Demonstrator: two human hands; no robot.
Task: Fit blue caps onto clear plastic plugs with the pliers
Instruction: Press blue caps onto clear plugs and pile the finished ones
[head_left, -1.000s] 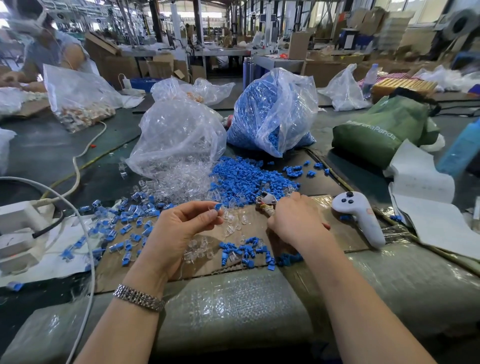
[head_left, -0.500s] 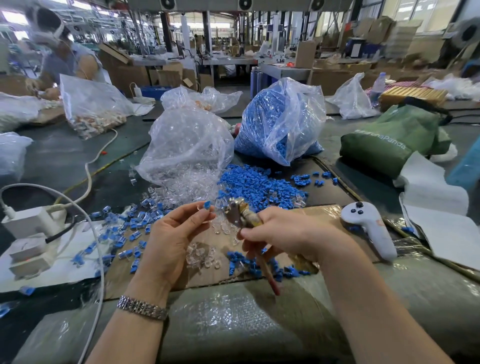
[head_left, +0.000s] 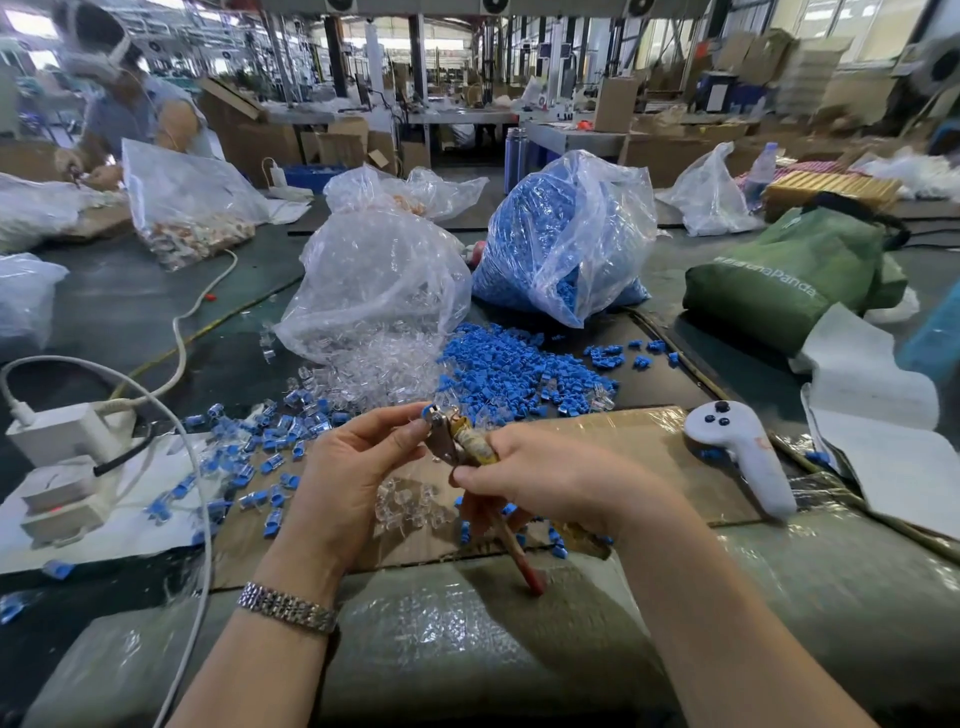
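head view: the left hand (head_left: 358, 470) pinches a blue cap (head_left: 429, 412) between thumb and fingertips, at the head of the pliers (head_left: 457, 441). the right hand (head_left: 545, 480) is curled round the pliers' handles. both are raised above a cardboard sheet (head_left: 639, 436) on the worktop (head_left: 130, 306). loose clear plugs (head_left: 405, 509) lie beneath the hands. behind stand a bag of clear plugs (head_left: 374, 291) and a bag of blue caps (head_left: 566, 234). a green bag (head_left: 789, 275) at right reads "panda"; preceding letters are illegible.
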